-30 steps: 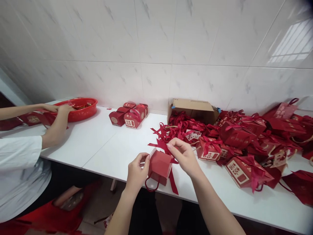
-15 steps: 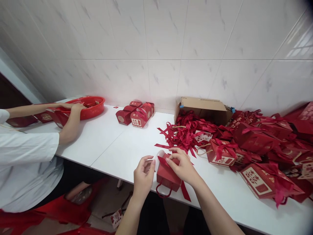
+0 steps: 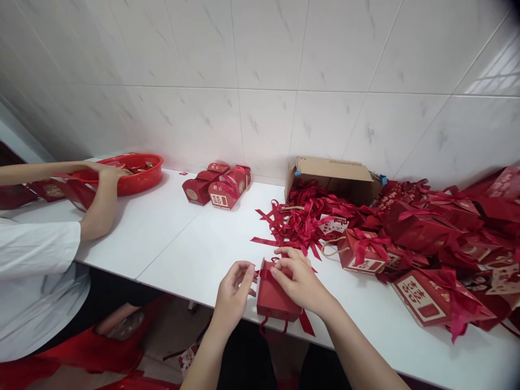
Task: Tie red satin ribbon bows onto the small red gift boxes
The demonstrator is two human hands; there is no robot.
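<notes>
A red gift box (image 3: 276, 298) lies near the table's front edge, with red cord handles (image 3: 264, 324) hanging over that edge. My right hand (image 3: 299, 279) rests across its upper right part, thumb and fingers pressing on the top near a red strip. Beside the box's left edge is my left hand (image 3: 235, 290), fingers curled and thumb close to the forefinger; what lies between them is too small to make out. A dark red ribbon end (image 3: 307, 324) sticks out from under the box on the right.
Red ribbons (image 3: 303, 216) spill from a cardboard box (image 3: 337, 168) at the back. Finished-looking red boxes (image 3: 422, 298) are heaped on the right. A few more boxes (image 3: 229, 189) stand near the wall. At left, a co-worker's hands reach by a red basin (image 3: 142, 184).
The box's white-lined flap, standing up beside my left hand before, now lies folded down. My right hand has stayed over the top. The view has shifted slightly to the right.
</notes>
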